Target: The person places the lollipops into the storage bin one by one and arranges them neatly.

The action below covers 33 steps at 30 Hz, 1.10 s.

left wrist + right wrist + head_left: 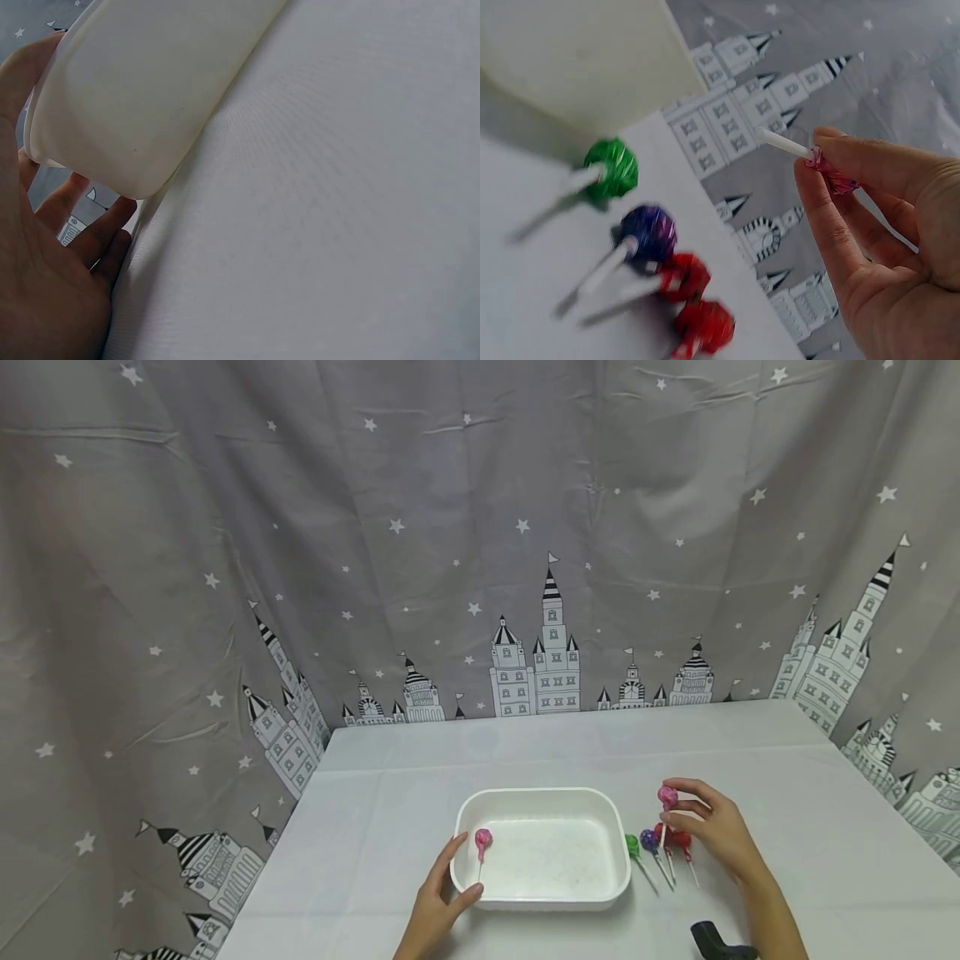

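Note:
A white plastic tray (555, 903) stands on the table, with a pink-wrapped lollipop (483, 840) lying in its left end. My left hand (437, 903) grips the tray's front left corner, thumb at the front rim and fingers along the left side. Right of the tray, my right hand (718, 833) pinches another pink lollipop (842, 182) by the wrapper below its head, clear above the table; its white stick shows between thumb and finger. Under that hand lie a green lollipop (612, 169), a purple lollipop (649, 234) and two red lollipops (705, 327), close together beside the tray.
A white cloth covers the table (390, 810). Behind it hangs a grey curtain (450, 485) printed with castles and stars. Near my right forearm, at the front edge of the head view, is a black object (718, 943), partly cut off.

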Each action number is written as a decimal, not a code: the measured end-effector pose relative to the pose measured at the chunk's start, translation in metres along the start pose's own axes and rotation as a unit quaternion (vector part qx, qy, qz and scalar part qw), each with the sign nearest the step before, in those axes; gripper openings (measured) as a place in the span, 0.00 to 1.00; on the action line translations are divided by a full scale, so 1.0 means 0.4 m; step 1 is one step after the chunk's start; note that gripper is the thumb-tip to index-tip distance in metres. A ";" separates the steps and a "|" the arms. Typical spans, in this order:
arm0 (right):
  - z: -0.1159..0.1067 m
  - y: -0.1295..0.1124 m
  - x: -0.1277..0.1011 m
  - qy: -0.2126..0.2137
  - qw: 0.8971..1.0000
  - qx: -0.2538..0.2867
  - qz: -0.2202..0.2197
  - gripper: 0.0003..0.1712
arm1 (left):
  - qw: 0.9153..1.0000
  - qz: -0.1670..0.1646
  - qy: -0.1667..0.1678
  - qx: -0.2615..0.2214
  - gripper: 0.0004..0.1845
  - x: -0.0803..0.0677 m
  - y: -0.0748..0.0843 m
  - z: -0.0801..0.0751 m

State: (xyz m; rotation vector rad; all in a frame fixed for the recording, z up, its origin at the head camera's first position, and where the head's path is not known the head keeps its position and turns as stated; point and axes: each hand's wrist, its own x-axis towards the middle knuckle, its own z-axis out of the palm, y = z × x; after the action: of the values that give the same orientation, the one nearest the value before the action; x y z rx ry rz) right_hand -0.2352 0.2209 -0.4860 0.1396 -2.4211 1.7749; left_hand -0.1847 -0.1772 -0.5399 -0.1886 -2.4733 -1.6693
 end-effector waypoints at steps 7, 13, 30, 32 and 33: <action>0.050 -0.080 0.042 -0.032 0.999 0.001 -0.037 0.28 | 1.000 0.014 -0.003 -0.001 0.36 0.002 -0.004 0.001; 0.112 -0.133 0.086 -0.070 0.995 0.018 -0.063 0.26 | 1.000 0.016 -0.004 -0.003 0.36 0.002 -0.006 -0.002; 0.351 -0.270 0.100 -0.176 0.975 0.115 -0.076 0.23 | 1.000 0.016 -0.003 -0.001 0.36 0.001 -0.011 -0.003; 0.375 -0.260 0.098 -0.175 0.975 0.117 -0.066 0.23 | 1.000 0.015 -0.004 0.003 0.36 0.001 -0.009 -0.003; 0.386 -0.252 0.097 -0.173 0.976 0.120 -0.063 0.23 | 1.000 0.013 -0.004 0.003 0.36 0.001 -0.009 -0.003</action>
State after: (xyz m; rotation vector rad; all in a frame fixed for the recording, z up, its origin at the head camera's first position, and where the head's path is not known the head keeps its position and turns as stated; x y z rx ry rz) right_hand -0.2663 0.0436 -0.4303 0.6651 -2.3310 2.1264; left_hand -0.1855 -0.1798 -0.5428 -0.2265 -2.4706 -1.6555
